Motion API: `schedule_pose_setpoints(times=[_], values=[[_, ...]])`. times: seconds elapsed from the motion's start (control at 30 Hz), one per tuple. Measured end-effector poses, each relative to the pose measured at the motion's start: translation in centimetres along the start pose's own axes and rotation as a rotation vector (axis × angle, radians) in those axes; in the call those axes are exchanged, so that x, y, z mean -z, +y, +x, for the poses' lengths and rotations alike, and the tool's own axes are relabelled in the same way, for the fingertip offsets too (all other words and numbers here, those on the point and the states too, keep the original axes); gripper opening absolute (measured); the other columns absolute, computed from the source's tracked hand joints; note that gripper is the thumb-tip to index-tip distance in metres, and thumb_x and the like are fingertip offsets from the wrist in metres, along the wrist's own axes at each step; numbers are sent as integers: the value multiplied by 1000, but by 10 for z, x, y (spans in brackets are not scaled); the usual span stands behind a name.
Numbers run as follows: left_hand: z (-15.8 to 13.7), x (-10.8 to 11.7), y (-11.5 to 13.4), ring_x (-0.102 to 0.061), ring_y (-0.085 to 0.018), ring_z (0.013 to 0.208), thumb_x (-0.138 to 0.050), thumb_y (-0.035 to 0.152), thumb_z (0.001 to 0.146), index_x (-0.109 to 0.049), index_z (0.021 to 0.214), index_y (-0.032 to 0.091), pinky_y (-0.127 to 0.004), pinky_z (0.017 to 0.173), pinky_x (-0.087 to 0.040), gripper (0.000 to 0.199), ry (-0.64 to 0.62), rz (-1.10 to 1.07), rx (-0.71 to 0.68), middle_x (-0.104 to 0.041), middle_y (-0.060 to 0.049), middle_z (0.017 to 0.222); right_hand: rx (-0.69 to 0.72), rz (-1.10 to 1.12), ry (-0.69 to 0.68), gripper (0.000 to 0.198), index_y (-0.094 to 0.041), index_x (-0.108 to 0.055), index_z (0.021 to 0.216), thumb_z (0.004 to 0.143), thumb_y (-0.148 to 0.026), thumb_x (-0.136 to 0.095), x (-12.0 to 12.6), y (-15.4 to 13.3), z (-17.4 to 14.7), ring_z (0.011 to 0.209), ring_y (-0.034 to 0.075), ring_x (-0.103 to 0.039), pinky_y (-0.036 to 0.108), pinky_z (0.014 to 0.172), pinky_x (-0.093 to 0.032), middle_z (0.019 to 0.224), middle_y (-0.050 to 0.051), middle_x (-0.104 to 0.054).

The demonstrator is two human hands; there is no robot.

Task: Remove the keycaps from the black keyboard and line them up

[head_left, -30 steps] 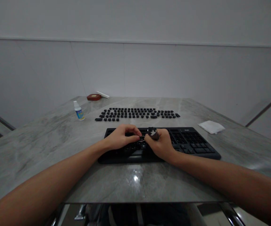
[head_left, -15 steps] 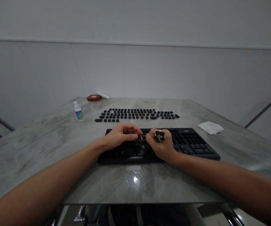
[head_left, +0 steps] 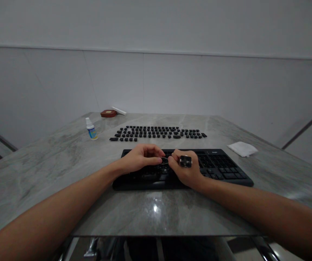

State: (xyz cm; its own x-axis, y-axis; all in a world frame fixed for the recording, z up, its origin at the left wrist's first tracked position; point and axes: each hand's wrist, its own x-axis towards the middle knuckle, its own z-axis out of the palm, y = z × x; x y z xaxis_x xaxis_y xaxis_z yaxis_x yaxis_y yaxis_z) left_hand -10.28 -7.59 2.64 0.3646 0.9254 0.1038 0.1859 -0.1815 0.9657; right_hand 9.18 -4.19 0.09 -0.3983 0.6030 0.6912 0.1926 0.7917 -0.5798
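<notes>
A black keyboard (head_left: 229, 175) lies in front of me, some of it hidden under my hands. My right hand (head_left: 188, 170) is closed round the dark handle of a keycap puller (head_left: 185, 161), whose thin wire loop points left above the keys. At the tip of that loop, the thumb and fingertips of my left hand (head_left: 142, 158) come together. What they pinch is too small and dark to make out. Beyond the keyboard, several loose black keycaps (head_left: 177, 137) are laid out in rows on the grey marble-patterned table (head_left: 156, 214).
A small white spray bottle (head_left: 92, 129) with a blue label stands at the left. Behind it are a reddish-brown case (head_left: 108, 113) and a flat white object (head_left: 119, 110). A folded white tissue (head_left: 243, 148) lies at the right. The wall rises behind the table.
The handle of the keycap puller has turned slightly in my right hand. My left thumb and fingers have shifted a little at the wire; the dark piece beside them shows less now.
</notes>
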Motion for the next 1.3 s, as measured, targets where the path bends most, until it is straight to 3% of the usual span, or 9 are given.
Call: schedule_pose_setpoints(times=[0.57, 1.13, 1.3], values=[[-2, 6, -7, -63, -11, 76, -71, 21, 77, -72, 98, 17, -25, 76, -47, 21, -100, -160, 6, -72, -2, 87, 12, 8, 10, 38, -20, -29, 50, 77, -22, -56, 0, 1, 0, 44, 6, -29, 23, 46, -27, 47, -7, -33], [0, 7, -10, -62, -11, 77, -69, 20, 81, -70, 101, 16, -25, 75, -46, 21, -99, -178, -55, -71, -3, 88, 69, 61, 37, 39, -20, -30, 50, 78, -21, -57, -2, 3, 1, 44, 6, -27, 23, 45, -26, 47, -7, -33], [0, 6, -8, -61, -10, 69, -70, 20, 80, -69, 99, 15, -23, 67, -45, 20, -61, -145, -23, -70, -3, 85, 79, 65, 34, 38, -20, -31, 50, 78, -18, -56, -1, 1, 1, 44, 6, -27, 22, 45, -26, 46, -7, -33]])
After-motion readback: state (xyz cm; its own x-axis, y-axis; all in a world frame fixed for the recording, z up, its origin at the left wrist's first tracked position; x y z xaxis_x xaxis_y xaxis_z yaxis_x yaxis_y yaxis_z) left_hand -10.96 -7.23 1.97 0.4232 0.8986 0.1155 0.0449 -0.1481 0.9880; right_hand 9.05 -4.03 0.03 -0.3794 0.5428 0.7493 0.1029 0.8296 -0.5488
